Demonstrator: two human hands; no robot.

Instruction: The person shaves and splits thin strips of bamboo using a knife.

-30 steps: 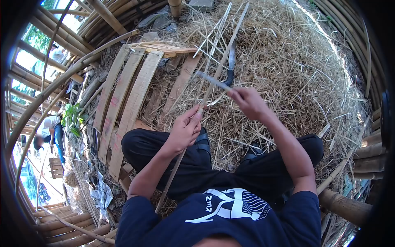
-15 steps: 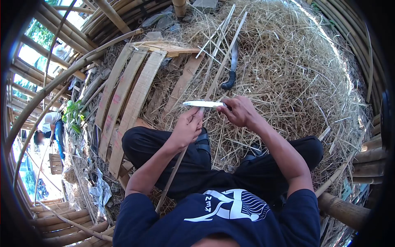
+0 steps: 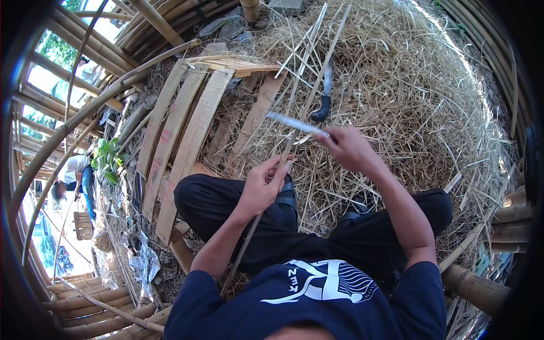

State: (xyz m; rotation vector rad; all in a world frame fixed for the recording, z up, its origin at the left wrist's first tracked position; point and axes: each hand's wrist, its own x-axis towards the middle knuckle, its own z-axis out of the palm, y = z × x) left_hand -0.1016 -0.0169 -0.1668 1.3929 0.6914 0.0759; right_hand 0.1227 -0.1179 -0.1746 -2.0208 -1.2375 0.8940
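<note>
Currently, left hand [image 3: 265,184] clamped round strip [image 3: 306,107], which runs diagonally from upper centre to lower centre-left; right hand [image 3: 348,148] closed on knife [image 3: 297,123] mid-frame. Knife crosses strip; contact unclear. Judgement: shallow strokes, angled clear of left hand, steadiest.

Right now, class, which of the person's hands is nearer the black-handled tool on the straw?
Right. In the picture, the right hand is just below and right of the tool; the left hand is farther down, leftward.
</note>
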